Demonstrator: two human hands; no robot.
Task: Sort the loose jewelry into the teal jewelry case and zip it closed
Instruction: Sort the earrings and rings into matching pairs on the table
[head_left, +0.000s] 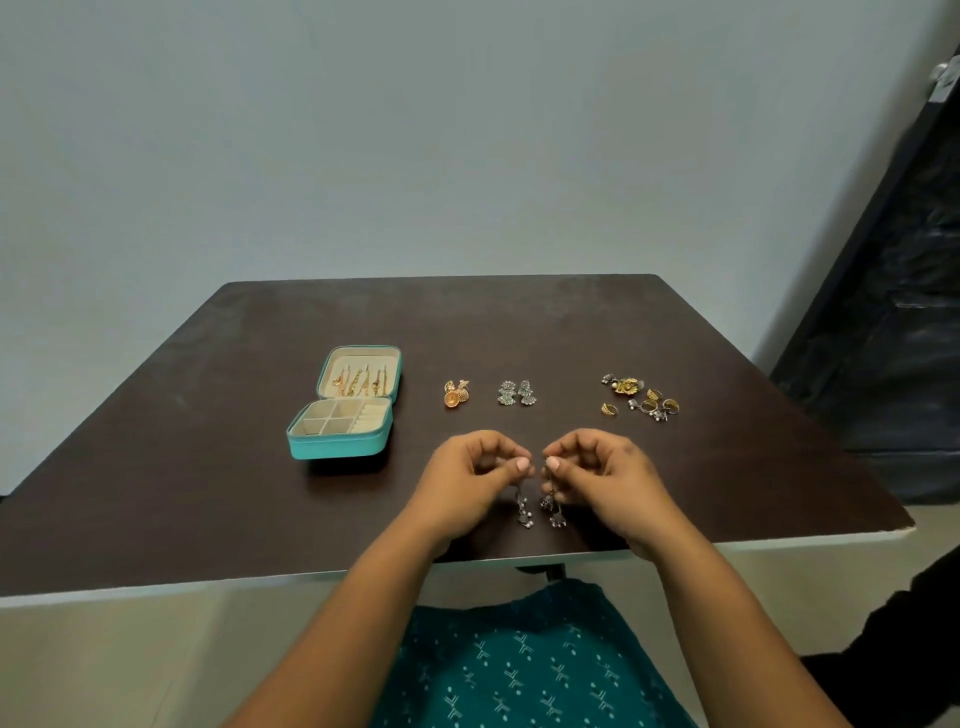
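Your left hand (470, 470) and right hand (597, 467) each pinched a dangling silver earring (522, 506), still sorting; next, carry both to the open teal jewelry case (337, 444).

Bare table (234, 493) between hands (537, 470) and case (340, 441)

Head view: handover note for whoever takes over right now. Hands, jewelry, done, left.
Left hand pinches one dangling silver earring; right hand pinches its mate, both just above the table.
Teal jewelry case lies open at left; gold pieces already sit in its lid, and its tray compartments look empty.
Loose behind the hands: gold earrings, green earrings, and a pile of rings at right.
Left: put all of these in the case, then zip it.
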